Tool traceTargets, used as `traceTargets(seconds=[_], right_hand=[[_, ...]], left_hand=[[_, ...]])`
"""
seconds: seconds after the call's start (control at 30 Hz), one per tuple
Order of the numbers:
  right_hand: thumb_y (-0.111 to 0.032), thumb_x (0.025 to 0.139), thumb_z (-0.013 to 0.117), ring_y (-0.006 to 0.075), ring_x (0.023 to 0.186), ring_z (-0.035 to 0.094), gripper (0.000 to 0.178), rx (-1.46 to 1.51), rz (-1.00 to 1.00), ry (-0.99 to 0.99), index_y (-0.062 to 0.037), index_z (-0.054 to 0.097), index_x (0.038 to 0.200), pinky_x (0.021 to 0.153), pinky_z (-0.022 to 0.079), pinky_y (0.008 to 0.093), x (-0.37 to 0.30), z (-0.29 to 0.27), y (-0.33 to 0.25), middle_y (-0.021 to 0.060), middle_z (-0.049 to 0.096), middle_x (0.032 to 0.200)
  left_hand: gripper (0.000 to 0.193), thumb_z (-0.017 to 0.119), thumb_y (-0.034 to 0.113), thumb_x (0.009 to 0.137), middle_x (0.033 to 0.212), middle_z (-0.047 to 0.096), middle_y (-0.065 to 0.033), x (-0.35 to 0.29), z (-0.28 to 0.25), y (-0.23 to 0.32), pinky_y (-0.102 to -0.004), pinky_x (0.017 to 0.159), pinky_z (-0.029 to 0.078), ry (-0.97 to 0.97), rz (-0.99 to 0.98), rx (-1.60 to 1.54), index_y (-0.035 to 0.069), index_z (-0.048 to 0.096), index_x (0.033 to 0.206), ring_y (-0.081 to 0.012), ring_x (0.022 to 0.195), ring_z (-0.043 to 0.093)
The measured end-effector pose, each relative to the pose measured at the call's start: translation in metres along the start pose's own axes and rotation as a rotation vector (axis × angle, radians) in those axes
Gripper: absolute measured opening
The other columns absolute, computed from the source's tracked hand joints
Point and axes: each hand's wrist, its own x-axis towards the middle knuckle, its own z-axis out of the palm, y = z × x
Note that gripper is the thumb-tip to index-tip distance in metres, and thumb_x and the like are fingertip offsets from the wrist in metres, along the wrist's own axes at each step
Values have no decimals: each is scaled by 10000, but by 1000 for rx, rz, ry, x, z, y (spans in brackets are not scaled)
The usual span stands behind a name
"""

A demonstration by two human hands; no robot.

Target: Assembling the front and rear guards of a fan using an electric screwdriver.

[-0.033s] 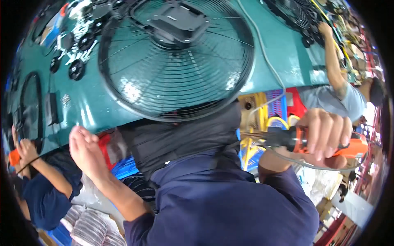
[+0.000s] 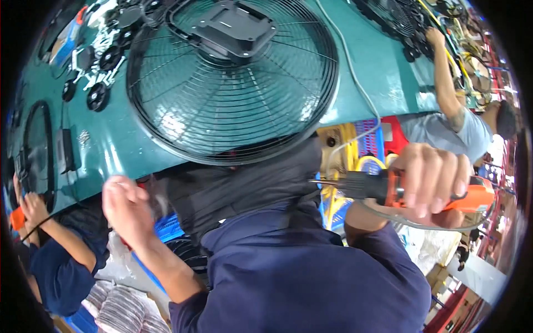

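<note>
My right hand (image 2: 430, 177) is closed round an orange and black electric screwdriver (image 2: 363, 185), its thin bit pointing left over my lap. A grey cable loops below the tool. My left hand (image 2: 126, 208) is raised off the table's front edge, fingers curled together and slightly blurred; whatever is in them, if anything, is hidden. A round black wire fan guard (image 2: 222, 157) lies on the green table (image 2: 383, 83) in front of me, its edge overhanging my lap. On its far part sits a dark square housing (image 2: 233, 28). Neither hand touches the guard.
Black wheels (image 2: 97, 97) and pale metal parts lie at the far left. Nearer are a small heap of screws (image 2: 84, 137) and a black bar (image 2: 65, 150). A grey cable (image 2: 355, 72) crosses the table. Co-workers' arms (image 2: 444, 83) reach in on both sides. Crates (image 2: 367, 139) stand below the right edge.
My left hand has shifted slightly right and down. My right hand and the screwdriver have moved a little left. The whole scene has shifted slightly in view.
</note>
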Motion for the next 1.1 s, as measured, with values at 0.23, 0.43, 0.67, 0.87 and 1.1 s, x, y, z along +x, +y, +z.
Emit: traceTargets(seconds=[0.23, 0.43, 0.67, 0.87, 1.1], right_hand=[[-281, 943, 703, 147, 653, 635, 354, 58, -44, 42, -41, 488, 1089, 554, 564, 285, -15, 50, 89, 64, 621, 871], [-336, 961, 677, 178, 648, 633, 405, 6, -16, -9, -28, 465, 1115, 578, 553, 311, -22, 55, 100, 91, 623, 890], [-324, 954, 689, 194, 669, 653, 399, -20, 14, -97, -23, 478, 1111, 605, 569, 333, -22, 45, 94, 102, 635, 902], [-320, 959, 683, 195, 678, 654, 388, -58, -13, -124, -25, 481, 1109, 599, 575, 330, -21, 42, 96, 100, 630, 896], [-313, 960, 680, 192, 683, 655, 380, -57, -18, -88, -27, 477, 1108, 595, 574, 323, -21, 43, 97, 99, 626, 900]], left_hand=[[323, 505, 315, 1066, 737, 492, 0, -80, 106, -44, -231, 447, 452, -288, -562, -185, 31, 570, 926, -53, 506, 417], [324, 527, 300, 1059, 734, 548, -7, -76, 113, -44, -252, 486, 491, -247, -728, -329, 11, 606, 937, -55, 522, 455], [316, 532, 309, 1056, 715, 546, -3, -78, 121, -40, -242, 485, 482, -274, -753, -378, 16, 612, 967, -47, 525, 458], [291, 532, 293, 1058, 666, 501, 13, -75, 123, -35, -223, 489, 453, -236, -817, -449, 22, 615, 992, -43, 526, 438], [263, 555, 259, 1049, 741, 558, 0, -75, 121, -37, -220, 502, 460, -213, -822, -519, 6, 629, 1049, -40, 565, 474]])
